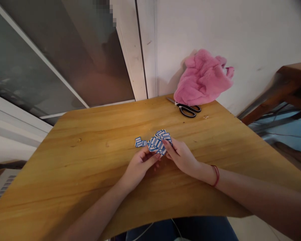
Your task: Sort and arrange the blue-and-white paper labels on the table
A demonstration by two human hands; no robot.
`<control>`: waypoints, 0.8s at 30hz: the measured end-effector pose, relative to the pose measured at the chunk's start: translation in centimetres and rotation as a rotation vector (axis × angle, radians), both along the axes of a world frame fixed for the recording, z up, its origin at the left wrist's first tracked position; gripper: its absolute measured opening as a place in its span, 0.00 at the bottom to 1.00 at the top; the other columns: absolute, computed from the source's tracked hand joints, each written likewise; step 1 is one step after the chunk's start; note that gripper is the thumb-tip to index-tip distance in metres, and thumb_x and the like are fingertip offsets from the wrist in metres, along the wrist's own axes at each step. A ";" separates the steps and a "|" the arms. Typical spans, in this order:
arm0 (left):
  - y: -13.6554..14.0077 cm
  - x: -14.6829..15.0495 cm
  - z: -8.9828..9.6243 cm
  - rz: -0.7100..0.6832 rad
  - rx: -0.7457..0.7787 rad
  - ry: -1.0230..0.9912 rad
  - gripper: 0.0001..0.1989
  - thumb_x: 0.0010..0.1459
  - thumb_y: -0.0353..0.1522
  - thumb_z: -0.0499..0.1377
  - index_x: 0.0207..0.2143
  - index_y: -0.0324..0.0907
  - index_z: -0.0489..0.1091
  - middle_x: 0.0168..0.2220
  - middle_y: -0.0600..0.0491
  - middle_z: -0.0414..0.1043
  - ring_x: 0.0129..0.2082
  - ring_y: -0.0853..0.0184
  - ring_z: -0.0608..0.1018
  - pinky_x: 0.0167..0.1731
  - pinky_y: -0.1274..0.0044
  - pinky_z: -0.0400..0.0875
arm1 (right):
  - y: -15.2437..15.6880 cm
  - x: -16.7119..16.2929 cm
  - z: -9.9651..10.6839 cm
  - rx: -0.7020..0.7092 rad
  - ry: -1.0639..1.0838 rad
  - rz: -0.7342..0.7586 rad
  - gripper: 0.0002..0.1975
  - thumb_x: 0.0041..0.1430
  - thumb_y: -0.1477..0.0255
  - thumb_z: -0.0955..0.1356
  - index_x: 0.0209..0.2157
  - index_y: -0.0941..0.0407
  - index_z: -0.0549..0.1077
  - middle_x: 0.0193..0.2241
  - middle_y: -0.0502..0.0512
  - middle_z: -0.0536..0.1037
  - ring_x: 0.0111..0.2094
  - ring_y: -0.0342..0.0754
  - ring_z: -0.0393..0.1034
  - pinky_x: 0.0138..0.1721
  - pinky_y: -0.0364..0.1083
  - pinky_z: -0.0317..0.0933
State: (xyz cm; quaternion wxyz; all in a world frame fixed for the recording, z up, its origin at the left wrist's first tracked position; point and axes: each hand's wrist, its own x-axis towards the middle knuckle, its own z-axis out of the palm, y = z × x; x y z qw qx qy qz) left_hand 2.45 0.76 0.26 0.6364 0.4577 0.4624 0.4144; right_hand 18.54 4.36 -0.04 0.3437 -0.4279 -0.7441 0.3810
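A bunch of small white paper labels with blue borders (157, 142) is held above the table, fanned and overlapping in several layers. My left hand (140, 164) pinches its lower edge between thumb and fingers. On the other side, my right hand (184, 156) grips the bunch with the thumb lying on top; a red band circles that wrist. Just left of the bunch, a few more labels of the same kind (139, 142) lie on the wooden table (95, 174). Whatever print the labels carry is too small to read.
Black-handled scissors (188, 109) lie near the table's back edge, blades pointing left. Behind them a pink plush cloth (203, 80) is heaped against the white wall. A glass sliding door (65, 50) stands at the back left, and wooden furniture (286, 87) at the right.
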 end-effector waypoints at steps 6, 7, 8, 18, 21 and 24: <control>0.5 -0.7 0.0 0.139 0.090 -0.039 0.10 0.50 0.34 0.62 0.30 0.39 0.64 0.27 0.57 0.67 0.22 0.76 0.70 0.21 0.83 0.67 | 0.2 0.0 0.2 0.012 0.008 -0.015 0.19 0.64 0.63 0.55 0.21 0.56 0.56 0.15 0.45 0.60 0.17 0.37 0.53 0.21 0.40 0.49; 0.5 -0.7 0.0 0.146 0.098 -0.060 0.10 0.50 0.34 0.63 0.31 0.40 0.64 0.27 0.57 0.67 0.22 0.75 0.70 0.20 0.82 0.68 | 0.2 0.0 0.2 0.014 0.005 -0.024 0.19 0.64 0.63 0.55 0.21 0.56 0.56 0.15 0.45 0.60 0.17 0.37 0.53 0.21 0.40 0.48; 0.5 -0.7 0.0 0.151 0.102 -0.080 0.11 0.49 0.33 0.63 0.31 0.40 0.63 0.27 0.58 0.67 0.22 0.75 0.71 0.20 0.82 0.68 | 0.2 0.0 0.2 0.016 0.004 -0.035 0.19 0.64 0.63 0.55 0.21 0.55 0.55 0.15 0.45 0.60 0.17 0.37 0.53 0.21 0.40 0.48; 0.5 -0.7 0.2 0.244 0.145 -0.178 0.14 0.50 0.28 0.62 0.39 0.43 0.64 0.33 0.58 0.67 0.28 0.74 0.74 0.30 0.80 0.71 | 0.0 0.0 0.4 -0.003 -0.009 0.020 0.18 0.64 0.62 0.55 0.22 0.55 0.56 0.15 0.45 0.60 0.17 0.38 0.53 0.20 0.40 0.48; 0.4 -0.8 0.2 0.260 0.131 -0.173 0.15 0.49 0.28 0.63 0.40 0.44 0.65 0.35 0.57 0.67 0.30 0.75 0.73 0.33 0.81 0.71 | 0.0 0.0 0.4 0.000 -0.037 0.049 0.18 0.64 0.62 0.55 0.22 0.56 0.56 0.15 0.45 0.60 0.17 0.38 0.53 0.21 0.40 0.47; 0.3 -0.8 0.3 0.247 0.104 -0.164 0.15 0.49 0.29 0.63 0.40 0.44 0.67 0.38 0.56 0.68 0.32 0.75 0.72 0.33 0.83 0.70 | 0.0 0.0 0.3 -0.018 -0.032 0.077 0.19 0.64 0.62 0.55 0.22 0.56 0.56 0.15 0.45 0.60 0.17 0.37 0.52 0.20 0.40 0.47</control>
